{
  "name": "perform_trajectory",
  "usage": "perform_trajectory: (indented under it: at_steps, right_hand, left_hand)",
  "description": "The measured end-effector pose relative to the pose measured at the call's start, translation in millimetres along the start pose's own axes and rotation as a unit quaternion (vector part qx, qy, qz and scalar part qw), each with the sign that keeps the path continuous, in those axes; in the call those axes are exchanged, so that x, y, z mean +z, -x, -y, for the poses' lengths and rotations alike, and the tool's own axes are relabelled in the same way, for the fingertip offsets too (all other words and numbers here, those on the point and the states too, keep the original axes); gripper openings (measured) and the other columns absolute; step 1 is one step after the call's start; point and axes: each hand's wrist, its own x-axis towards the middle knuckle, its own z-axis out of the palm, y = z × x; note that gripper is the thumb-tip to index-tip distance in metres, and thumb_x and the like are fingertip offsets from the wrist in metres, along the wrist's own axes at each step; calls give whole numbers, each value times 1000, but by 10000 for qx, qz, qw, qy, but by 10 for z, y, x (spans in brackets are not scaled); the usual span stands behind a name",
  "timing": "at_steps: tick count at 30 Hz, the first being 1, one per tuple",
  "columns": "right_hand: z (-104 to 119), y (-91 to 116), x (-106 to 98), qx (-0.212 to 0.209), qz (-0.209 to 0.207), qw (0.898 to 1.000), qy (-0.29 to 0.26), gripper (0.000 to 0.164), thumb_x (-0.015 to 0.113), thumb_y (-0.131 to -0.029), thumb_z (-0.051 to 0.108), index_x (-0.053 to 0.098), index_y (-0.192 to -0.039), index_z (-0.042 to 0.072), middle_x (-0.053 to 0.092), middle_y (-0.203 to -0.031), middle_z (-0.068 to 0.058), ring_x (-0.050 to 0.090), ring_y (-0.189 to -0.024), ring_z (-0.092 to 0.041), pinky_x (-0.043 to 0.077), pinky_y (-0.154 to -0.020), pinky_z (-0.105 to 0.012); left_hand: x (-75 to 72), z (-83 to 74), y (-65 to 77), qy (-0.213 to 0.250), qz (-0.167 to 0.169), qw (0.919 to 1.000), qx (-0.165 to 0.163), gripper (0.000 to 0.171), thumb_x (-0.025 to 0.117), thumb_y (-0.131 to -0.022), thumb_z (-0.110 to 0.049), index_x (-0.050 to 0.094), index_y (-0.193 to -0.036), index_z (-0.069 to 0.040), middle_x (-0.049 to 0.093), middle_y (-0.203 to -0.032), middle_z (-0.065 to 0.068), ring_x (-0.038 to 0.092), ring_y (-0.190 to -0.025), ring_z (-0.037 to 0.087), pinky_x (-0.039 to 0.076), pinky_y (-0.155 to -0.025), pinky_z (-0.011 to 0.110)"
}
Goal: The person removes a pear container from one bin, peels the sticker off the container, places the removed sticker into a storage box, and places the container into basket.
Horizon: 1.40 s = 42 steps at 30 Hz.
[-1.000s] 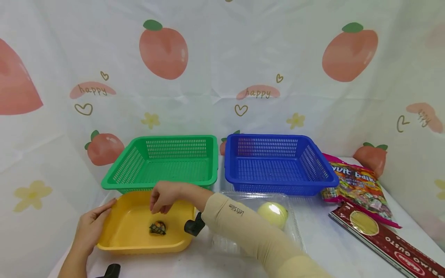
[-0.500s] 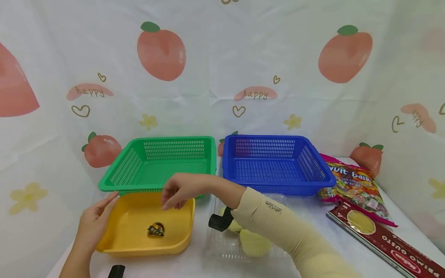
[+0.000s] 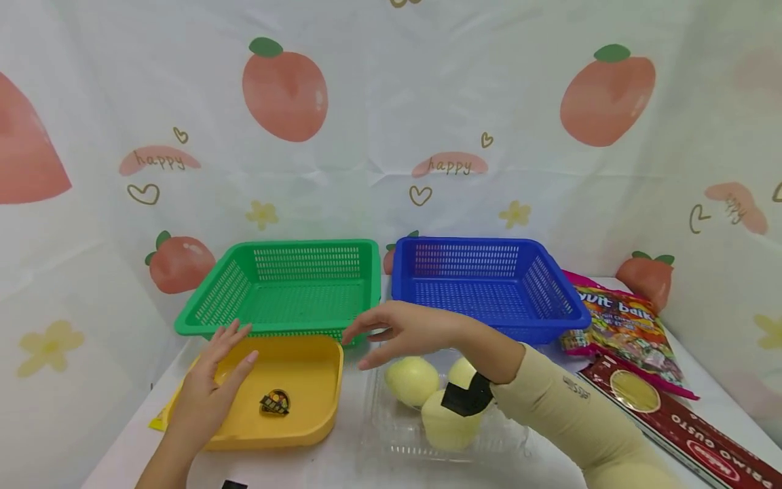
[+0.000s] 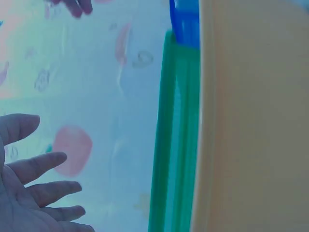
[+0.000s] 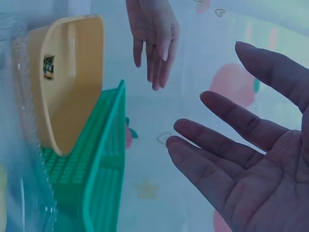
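Note:
My left hand [image 3: 208,390] hovers over the left side of a yellow basin [image 3: 277,435], fingers spread and holding nothing. In the right wrist view that left hand [image 5: 154,43] is apart from the basin. Inside the basin lies a small black and orange badge-like piece [image 3: 275,403]. My right hand [image 3: 406,333], fingers loosely extended and holding nothing, is above the back of a clear plastic box [image 3: 391,438]. The box holds a few pale yellow, round, fruit-like things [image 3: 412,380]; the right wrist's black camera mount [image 3: 467,397] partly covers them.
Behind the basin stands a green basket [image 3: 305,299], with a blue basket [image 3: 470,292] to its right. On the right lie a candy bag [image 3: 629,326] and a long dark red packet [image 3: 690,428]. A yellow corner [image 3: 156,422] shows left of the basin.
My right hand has moved right, from above the basin to above the clear box, and its fingers have spread. My left hand has let go of the basin's left rim and lifted rightward.

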Motion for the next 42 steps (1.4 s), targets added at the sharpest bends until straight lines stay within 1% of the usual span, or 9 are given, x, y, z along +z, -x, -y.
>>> perform_trajectory:
  at_steps: [7,14,16,23,28,31,33,38,42]
  right_hand:
    - [-155,472,-2,-201,-433,9988,115,42,64,-88,23,54,-128,12,52,-136,-3,39,-134,-19,33,-112,-39]
    - [-328,866,65,21,-873,9962,72,46,64,-88,23,50,-131,19,46,-143,-2,35,-137,-24,31,-109,-53]
    - [-379,976,88,21,-1055,9943,158,45,64,-88,24,51,-131,20,46,-143,-3,38,-134,-26,32,-107,-57]
    - [-550,1317,224,-138,-1499,9885,150,46,64,-88,16,49,-132,17,42,-143,-17,39,-133,-19,52,-91,-42]
    - [-641,1486,325,-64,-2012,9775,632,51,67,-86,17,48,-133,21,44,-142,-13,37,-135,-15,42,-94,-62]
    - [-699,1557,389,54,-2327,9695,769,53,68,-84,19,48,-133,22,46,-142,-11,34,-134,1,39,-92,-65]
    - [-742,1585,435,128,-2512,9651,725,54,69,-84,20,47,-134,21,46,-142,-11,30,-131,9,38,-92,-67]
    - [-847,1622,533,390,-2868,9552,626,62,71,-82,25,44,-138,21,43,-144,-12,26,-129,14,32,-92,-73]
    - [-945,1667,603,448,-3125,9464,688,68,74,-79,24,42,-139,21,40,-147,-10,22,-128,18,30,-91,-75]
  left_hand:
    - [213,-237,84,242,297,9990,238,48,56,-93,-25,44,-139,-15,25,-154,9,10,-145,25,16,-102,73]
    - [365,-332,159,398,444,9959,682,49,59,-91,-18,45,-138,-18,27,-153,8,10,-138,-9,23,-99,71]
    - [410,-341,168,335,478,9956,736,50,59,-91,-18,44,-139,-18,27,-153,5,11,-136,-13,25,-99,69]
    - [595,-378,229,170,650,9924,1028,55,60,-90,-18,40,-140,-31,28,-153,0,13,-137,-12,31,-107,53]
    - [703,-384,283,500,819,9870,1293,57,61,-89,-14,40,-140,-29,26,-153,2,12,-138,-11,27,-102,67]
    - [756,-383,306,610,921,9850,1328,58,61,-89,-15,38,-141,-29,25,-154,3,12,-137,-10,26,-97,72]
    - [791,-385,329,547,960,9845,1364,59,61,-89,-16,37,-141,-29,25,-154,2,14,-138,-9,29,-102,63]
    - [886,-393,396,500,965,9793,1709,64,63,-87,-13,35,-143,-24,28,-153,2,21,-139,-2,26,-106,21]
    - [972,-387,421,819,993,9725,1940,66,64,-86,-9,34,-144,-19,28,-153,5,22,-138,-1,19,-104,10]
